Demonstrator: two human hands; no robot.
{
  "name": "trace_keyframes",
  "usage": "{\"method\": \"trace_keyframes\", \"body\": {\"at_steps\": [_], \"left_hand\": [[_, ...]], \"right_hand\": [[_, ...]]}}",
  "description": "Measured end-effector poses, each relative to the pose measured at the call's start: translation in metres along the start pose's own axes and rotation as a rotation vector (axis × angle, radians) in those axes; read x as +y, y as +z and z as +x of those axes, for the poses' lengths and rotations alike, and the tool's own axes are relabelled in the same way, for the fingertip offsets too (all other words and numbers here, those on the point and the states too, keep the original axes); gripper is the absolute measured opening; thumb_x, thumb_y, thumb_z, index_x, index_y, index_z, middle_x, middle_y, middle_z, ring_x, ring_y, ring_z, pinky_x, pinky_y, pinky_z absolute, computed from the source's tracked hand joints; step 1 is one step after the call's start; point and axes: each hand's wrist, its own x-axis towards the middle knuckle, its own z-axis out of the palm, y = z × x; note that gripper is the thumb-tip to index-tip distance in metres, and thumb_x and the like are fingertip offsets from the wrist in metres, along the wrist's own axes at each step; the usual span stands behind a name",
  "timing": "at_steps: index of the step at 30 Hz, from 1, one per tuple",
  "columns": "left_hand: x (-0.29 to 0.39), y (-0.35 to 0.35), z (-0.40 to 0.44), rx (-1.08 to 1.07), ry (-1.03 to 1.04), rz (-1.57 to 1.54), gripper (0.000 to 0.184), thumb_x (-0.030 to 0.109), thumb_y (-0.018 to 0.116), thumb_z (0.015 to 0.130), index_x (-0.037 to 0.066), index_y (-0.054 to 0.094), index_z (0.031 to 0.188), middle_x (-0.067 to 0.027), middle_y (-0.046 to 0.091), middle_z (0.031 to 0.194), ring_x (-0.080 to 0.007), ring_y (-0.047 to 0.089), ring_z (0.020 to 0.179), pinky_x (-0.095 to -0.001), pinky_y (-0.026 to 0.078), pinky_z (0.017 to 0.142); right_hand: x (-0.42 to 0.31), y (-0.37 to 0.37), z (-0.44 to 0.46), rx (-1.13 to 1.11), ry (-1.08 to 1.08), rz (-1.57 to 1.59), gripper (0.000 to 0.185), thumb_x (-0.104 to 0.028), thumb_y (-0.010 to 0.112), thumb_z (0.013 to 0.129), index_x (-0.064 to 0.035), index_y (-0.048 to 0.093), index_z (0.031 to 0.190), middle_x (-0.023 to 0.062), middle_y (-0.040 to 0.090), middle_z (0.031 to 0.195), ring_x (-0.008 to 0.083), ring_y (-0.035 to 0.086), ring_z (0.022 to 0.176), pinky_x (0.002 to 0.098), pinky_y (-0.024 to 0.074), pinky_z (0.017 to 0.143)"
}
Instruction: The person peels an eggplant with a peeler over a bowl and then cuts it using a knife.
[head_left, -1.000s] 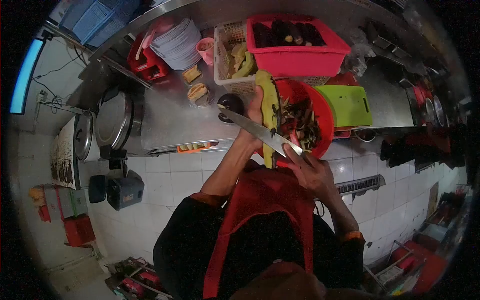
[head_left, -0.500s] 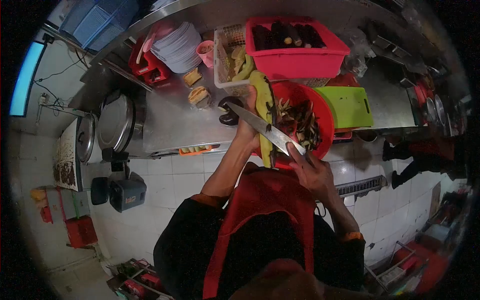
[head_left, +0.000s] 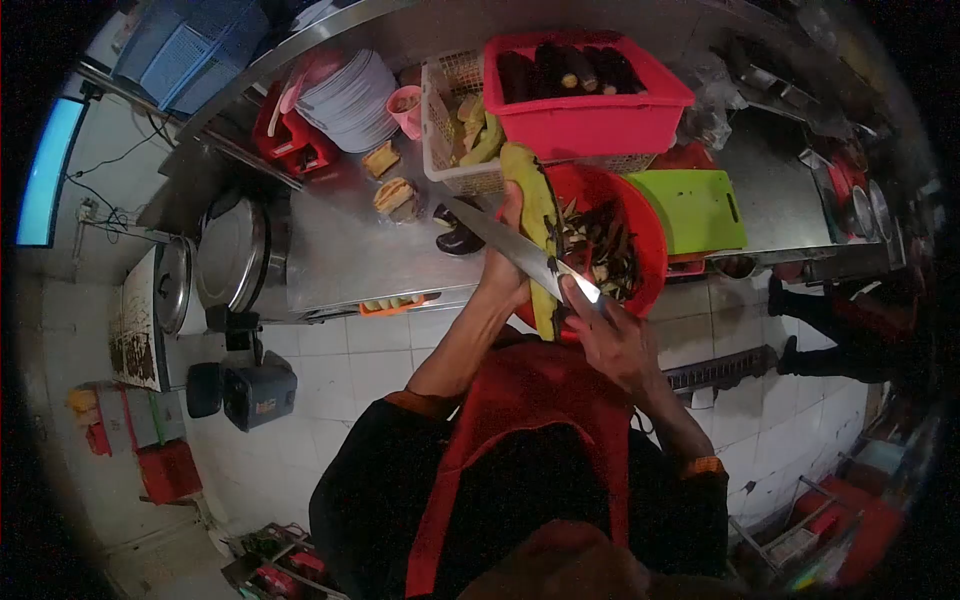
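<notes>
My left hand [head_left: 508,262] is wrapped round a long, mostly peeled yellow-green eggplant [head_left: 536,205] with dark strips of skin on it. In my right hand [head_left: 612,338] is the handle of a large knife [head_left: 510,243], whose blade lies across the eggplant and points up to the left. Beneath and beside the eggplant, a red basin [head_left: 650,235] holds dark peelings [head_left: 608,245]. A dark purple eggplant [head_left: 460,238] lies on the counter just left of my left hand, near the knife tip.
A pink tub [head_left: 600,125] of dark eggplants and a white basket [head_left: 437,150] with peeled pieces stand behind the basin. A green board [head_left: 690,212] lies right, stacked plates [head_left: 350,105] back left. Another person's legs [head_left: 825,325] show at right.
My right hand and the knife have shifted slightly left and down along the eggplant. Another person's legs have come into view at the right. The camera view has moved slightly.
</notes>
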Motion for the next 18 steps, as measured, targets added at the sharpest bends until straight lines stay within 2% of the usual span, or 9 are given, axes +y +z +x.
{"method": "trace_keyframes", "body": {"at_steps": [4,8,10,14,16,18], "left_hand": [[-0.005,0.015,-0.005,0.122,0.073,0.070,0.055,0.059,0.051,0.087,0.011,0.052,0.113,-0.0036,0.060,0.091,-0.0148,0.061,0.075,-0.0306,0.052,0.063],[0.008,0.006,-0.003,0.024,0.020,-0.008,0.057,0.059,0.051,0.087,0.009,0.050,0.116,-0.0047,0.060,0.091,-0.0164,0.061,0.076,-0.0327,0.054,0.064],[0.005,0.000,-0.003,0.004,0.002,-0.004,0.057,0.058,0.051,0.087,0.009,0.050,0.116,-0.0049,0.060,0.091,-0.0165,0.062,0.077,-0.0329,0.054,0.065],[0.012,0.013,-0.006,0.016,0.075,-0.010,0.054,0.057,0.049,0.088,0.009,0.051,0.114,-0.0044,0.060,0.090,-0.0158,0.061,0.077,-0.0321,0.053,0.065],[0.012,0.017,-0.008,0.047,0.102,0.023,0.053,0.057,0.048,0.089,0.009,0.051,0.113,-0.0039,0.060,0.090,-0.0154,0.061,0.075,-0.0314,0.053,0.064],[0.004,0.013,-0.005,0.001,0.058,0.000,0.054,0.057,0.047,0.089,0.009,0.052,0.113,-0.0040,0.060,0.090,-0.0152,0.060,0.074,-0.0304,0.052,0.064]], "right_hand": [[-0.003,0.001,0.008,-0.020,0.040,0.054,0.063,-0.023,0.067,0.084,-0.0224,0.039,0.140,0.0156,0.058,0.088,0.0249,0.064,0.065,0.0367,0.0524,0.050],[0.001,0.001,0.005,0.003,0.030,0.019,0.061,-0.022,0.066,0.085,-0.0222,0.039,0.140,0.0179,0.059,0.092,0.0248,0.064,0.065,0.0364,0.0522,0.049],[-0.001,0.000,0.010,0.098,-0.039,0.107,0.061,-0.022,0.066,0.085,-0.0209,0.040,0.140,0.0186,0.059,0.093,0.0245,0.064,0.064,0.0355,0.0521,0.049],[0.002,0.000,-0.001,0.035,-0.035,-0.009,0.061,-0.021,0.066,0.085,-0.0196,0.040,0.140,0.0189,0.059,0.093,0.0253,0.064,0.065,0.0353,0.0527,0.050],[-0.003,-0.009,0.000,-0.033,0.104,0.088,0.055,-0.011,0.065,0.083,-0.0158,0.047,0.135,0.0126,0.060,0.089,0.0282,0.060,0.066,0.0389,0.0495,0.055],[-0.003,-0.008,0.000,-0.013,0.074,0.084,0.059,-0.015,0.065,0.084,-0.0177,0.043,0.138,0.0139,0.059,0.089,0.0271,0.061,0.064,0.0379,0.0500,0.051]]}}
